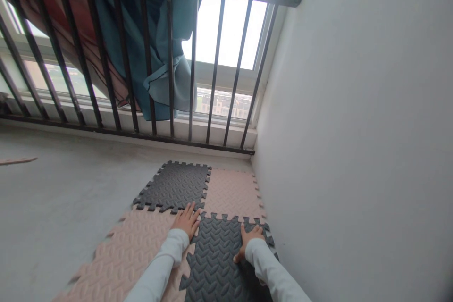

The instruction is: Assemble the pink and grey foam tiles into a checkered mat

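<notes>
Interlocking foam floor mats lie in the corner by the wall. A dark grey mat [219, 255] sits nearest me, with a pink mat [233, 193] beyond it, another dark grey mat [175, 186] at the far left and a pink mat [130, 250] at the near left. My left hand [187, 221] lies flat with fingers stretched, pressing where the mats' toothed edges meet. My right hand [250, 239] rests on the near dark grey mat close to its far edge, fingers pressed down flat. Both arms wear white sleeves.
A white wall [354, 127] rises close on the right. A black metal railing [141, 56] runs in front of a window, with blue and red cloth [155, 52] hung over it. Bare grey concrete floor [60, 188] spreads to the left, with a pink strip [17, 161] at the far left edge.
</notes>
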A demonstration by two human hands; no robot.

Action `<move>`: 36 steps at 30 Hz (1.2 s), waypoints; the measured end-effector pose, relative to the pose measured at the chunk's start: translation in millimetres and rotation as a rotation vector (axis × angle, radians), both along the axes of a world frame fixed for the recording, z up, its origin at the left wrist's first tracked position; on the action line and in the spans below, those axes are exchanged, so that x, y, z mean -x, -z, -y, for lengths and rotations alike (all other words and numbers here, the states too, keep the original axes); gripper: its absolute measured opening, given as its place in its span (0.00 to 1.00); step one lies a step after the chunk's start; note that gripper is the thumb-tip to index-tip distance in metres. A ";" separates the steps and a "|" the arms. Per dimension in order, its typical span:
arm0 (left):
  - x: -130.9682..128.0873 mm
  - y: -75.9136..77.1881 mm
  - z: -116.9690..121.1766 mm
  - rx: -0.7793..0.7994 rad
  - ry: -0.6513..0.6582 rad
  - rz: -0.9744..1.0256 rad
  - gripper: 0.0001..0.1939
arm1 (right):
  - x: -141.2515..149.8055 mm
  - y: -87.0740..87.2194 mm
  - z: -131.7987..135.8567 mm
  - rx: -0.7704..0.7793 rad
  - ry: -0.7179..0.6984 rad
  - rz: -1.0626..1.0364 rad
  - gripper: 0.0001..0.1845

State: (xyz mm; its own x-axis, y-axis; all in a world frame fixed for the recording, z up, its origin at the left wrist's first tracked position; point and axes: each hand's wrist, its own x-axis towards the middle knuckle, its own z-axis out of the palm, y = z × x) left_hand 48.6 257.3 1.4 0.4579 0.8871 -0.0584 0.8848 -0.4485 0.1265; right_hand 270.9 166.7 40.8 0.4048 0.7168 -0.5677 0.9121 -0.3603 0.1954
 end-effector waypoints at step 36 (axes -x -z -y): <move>33.8 -18.5 -29.3 -0.029 -0.465 0.013 0.15 | 6.2 -17.9 -5.7 0.022 0.045 -0.007 0.69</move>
